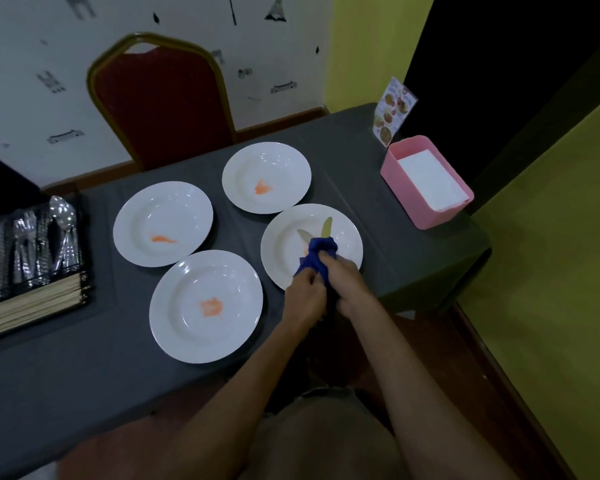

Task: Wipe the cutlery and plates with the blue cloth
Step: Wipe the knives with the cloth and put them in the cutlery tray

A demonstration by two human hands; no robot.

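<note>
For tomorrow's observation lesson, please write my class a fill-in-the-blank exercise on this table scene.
1. The table holds ___ white plates.
2. The left hand and right hand grip a ___ cloth round cutlery.
3. The napkins lie in a ___ box.
4. The chair behind the table is ___.
Missing words: four; blue; pink; red.
</note>
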